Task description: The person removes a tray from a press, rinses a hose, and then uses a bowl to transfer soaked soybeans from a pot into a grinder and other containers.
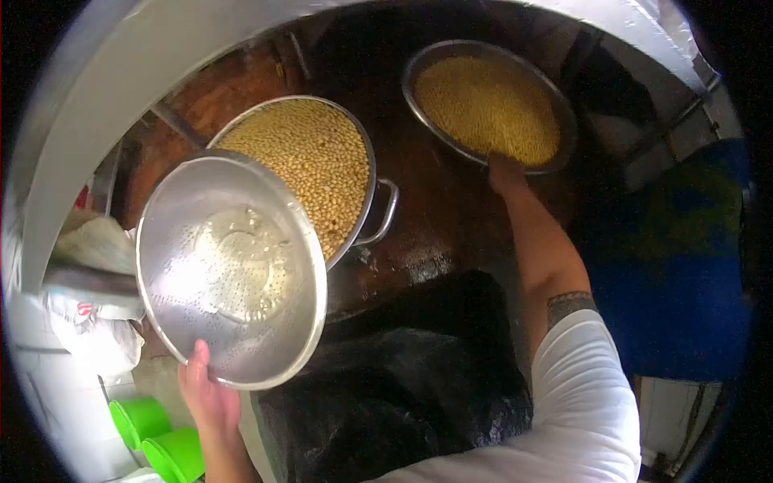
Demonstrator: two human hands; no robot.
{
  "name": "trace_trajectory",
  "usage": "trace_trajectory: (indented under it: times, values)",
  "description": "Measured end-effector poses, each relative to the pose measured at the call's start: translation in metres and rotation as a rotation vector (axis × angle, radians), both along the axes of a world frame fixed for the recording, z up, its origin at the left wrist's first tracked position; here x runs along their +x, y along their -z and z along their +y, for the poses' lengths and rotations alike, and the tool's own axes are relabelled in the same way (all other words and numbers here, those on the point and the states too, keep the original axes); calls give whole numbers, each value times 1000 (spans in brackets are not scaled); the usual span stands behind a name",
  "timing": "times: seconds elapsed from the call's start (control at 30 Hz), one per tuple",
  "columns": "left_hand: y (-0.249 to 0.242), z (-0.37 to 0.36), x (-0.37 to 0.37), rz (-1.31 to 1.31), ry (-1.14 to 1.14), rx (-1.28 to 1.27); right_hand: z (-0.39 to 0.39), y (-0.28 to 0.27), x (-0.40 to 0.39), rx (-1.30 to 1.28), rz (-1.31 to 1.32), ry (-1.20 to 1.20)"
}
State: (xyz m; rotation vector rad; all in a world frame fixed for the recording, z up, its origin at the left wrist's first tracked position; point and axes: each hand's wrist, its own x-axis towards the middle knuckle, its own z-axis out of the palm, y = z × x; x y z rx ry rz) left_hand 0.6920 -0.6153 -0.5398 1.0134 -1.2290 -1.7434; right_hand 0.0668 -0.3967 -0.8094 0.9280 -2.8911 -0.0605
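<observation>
White sleeve [576, 386] filled the foreground as the left hand [211, 394], thumb inside the rim, gripped 1 tilted metal colander [233, 266] near a pot [372, 157] of beans [314, 161]. The right hand [506, 169] met a basin's [408, 90] near rim, its finger closure unclear, beside yellow grains [483, 105].

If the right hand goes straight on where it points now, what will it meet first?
The right hand would probably meet the small yellow grains in the bowl first, though depth near the rim is unclear.
</observation>
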Motion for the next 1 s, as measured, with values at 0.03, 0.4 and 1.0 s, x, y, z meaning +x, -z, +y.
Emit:
trace_trajectory:
  times: [0.03, 0.4, 1.0]
  values:
    - [6, 1, 0, 33, 0, -20, -1, 7, -7, -107, 139, -20]
    - [-11, -26, -19, 147, -24, -66, 44, -67, 182, -83, -160, -214]
    - [11, 19, -62, -328, 451, -375, 87, -162, 332, -1629, -1576, -23]
